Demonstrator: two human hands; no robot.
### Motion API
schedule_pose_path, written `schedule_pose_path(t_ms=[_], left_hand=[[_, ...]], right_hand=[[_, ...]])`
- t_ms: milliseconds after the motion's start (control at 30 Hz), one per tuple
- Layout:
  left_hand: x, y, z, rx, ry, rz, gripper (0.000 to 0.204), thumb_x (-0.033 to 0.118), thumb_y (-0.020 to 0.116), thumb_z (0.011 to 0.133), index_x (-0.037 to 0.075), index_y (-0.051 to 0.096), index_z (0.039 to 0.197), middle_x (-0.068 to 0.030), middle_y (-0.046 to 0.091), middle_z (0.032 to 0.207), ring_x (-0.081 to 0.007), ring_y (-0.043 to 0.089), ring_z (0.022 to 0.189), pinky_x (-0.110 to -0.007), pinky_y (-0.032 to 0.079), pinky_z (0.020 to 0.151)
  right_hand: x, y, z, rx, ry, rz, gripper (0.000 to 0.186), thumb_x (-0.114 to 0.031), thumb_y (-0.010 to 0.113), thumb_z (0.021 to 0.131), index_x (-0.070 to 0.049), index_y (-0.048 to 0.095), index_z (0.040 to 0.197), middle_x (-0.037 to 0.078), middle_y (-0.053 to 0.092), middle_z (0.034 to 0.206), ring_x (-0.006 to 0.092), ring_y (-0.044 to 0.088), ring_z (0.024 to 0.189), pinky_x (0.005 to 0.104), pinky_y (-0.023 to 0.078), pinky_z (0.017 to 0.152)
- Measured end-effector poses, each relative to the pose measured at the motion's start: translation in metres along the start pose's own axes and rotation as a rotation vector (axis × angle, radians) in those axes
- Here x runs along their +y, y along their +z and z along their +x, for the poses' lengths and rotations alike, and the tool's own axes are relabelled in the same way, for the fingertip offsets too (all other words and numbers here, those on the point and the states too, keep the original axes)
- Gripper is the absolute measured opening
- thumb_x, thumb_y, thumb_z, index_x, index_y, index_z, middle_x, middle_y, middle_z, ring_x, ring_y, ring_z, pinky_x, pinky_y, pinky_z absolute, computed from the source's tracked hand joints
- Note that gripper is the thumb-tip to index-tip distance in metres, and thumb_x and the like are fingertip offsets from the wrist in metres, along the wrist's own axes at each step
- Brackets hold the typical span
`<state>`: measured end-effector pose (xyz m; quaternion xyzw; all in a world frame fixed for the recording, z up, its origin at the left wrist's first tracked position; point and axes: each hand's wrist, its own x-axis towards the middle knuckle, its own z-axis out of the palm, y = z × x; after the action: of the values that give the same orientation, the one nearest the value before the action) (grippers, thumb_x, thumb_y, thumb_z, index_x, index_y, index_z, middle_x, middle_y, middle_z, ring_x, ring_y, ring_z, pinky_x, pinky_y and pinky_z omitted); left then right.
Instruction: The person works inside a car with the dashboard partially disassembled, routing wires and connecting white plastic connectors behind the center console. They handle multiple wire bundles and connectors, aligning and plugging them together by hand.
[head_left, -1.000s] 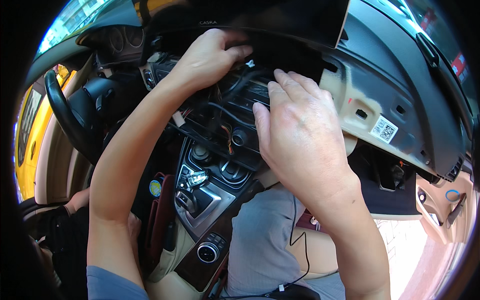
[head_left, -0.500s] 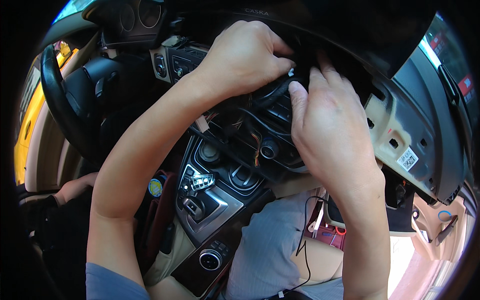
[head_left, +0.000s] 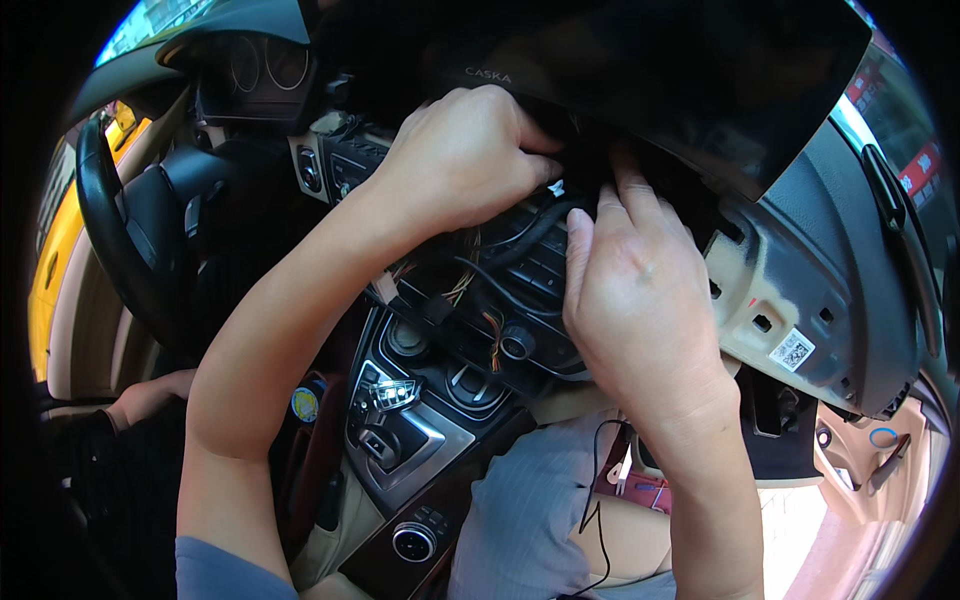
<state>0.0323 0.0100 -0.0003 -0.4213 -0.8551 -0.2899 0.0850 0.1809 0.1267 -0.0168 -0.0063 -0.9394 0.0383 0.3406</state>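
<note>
A large dark screen [head_left: 640, 90] stands out from the dashboard above both hands. My left hand [head_left: 465, 155] is closed in a pinch just under its lower edge, with a small white connector [head_left: 557, 187] at the fingertips. Close by on the right, my right hand [head_left: 645, 290] has its fingers stretched up into the dark gap beneath the screen, where their tips are partly hidden. Black cables [head_left: 545, 220] run between the hands, down over the opened centre console. Loose thin coloured wires [head_left: 460, 285] hang below my left wrist.
The steering wheel [head_left: 115, 210] is at the left. A gear selector panel [head_left: 410, 440] and a round control knob [head_left: 414, 541] lie below. A bare beige dashboard section [head_left: 750, 300] is at the right. Another person's hand [head_left: 150, 395] shows at the lower left. A thin black cable [head_left: 597, 510] crosses the seat.
The whole view has shifted, so screen, console and hands sit lower in the picture. Both hands keep nearly the same pose under the screen.
</note>
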Motion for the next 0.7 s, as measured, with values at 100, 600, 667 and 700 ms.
schedule_pose_path(t_ms=[100,600,667,700], left_hand=[[0.006,-0.003,-0.002,0.007,0.022,0.086,0.023,0.024,0.071,0.083,0.012,0.082,0.1,-0.015,0.076,0.09,-0.033,0.073,0.085,-0.041,0.058,0.082],[0.016,0.01,-0.001,0.159,0.029,0.266,0.015,0.015,0.076,0.076,0.01,0.083,0.089,-0.0159,0.072,0.072,-0.0337,0.07,0.073,-0.046,0.051,0.078],[0.016,0.011,-0.002,0.168,0.034,0.247,0.015,0.015,0.076,0.075,0.01,0.083,0.088,-0.0159,0.072,0.072,-0.0341,0.07,0.074,-0.047,0.05,0.081],[0.017,0.011,-0.002,0.17,0.039,0.243,0.015,0.016,0.076,0.075,0.009,0.083,0.088,-0.0158,0.072,0.072,-0.0339,0.07,0.073,-0.047,0.05,0.081]], right_hand=[[0.0,0.0,0.0,-0.02,0.024,0.034,0.031,-0.014,0.059,0.096,0.014,0.065,0.107,0.029,0.061,0.127,0.0386,0.063,0.102,0.0455,0.051,0.093],[0.002,-0.004,0.002,-0.091,0.035,0.064,0.035,-0.016,0.054,0.101,0.016,0.067,0.108,0.032,0.063,0.129,0.0406,0.068,0.1,0.0454,0.052,0.093],[0.002,-0.005,0.002,-0.113,0.044,0.065,0.034,-0.016,0.055,0.1,0.016,0.068,0.106,0.032,0.062,0.13,0.0407,0.068,0.1,0.0458,0.052,0.092],[0.003,-0.005,0.002,-0.123,0.041,0.08,0.034,-0.016,0.055,0.1,0.016,0.068,0.105,0.032,0.062,0.13,0.0407,0.068,0.1,0.0457,0.052,0.092]])
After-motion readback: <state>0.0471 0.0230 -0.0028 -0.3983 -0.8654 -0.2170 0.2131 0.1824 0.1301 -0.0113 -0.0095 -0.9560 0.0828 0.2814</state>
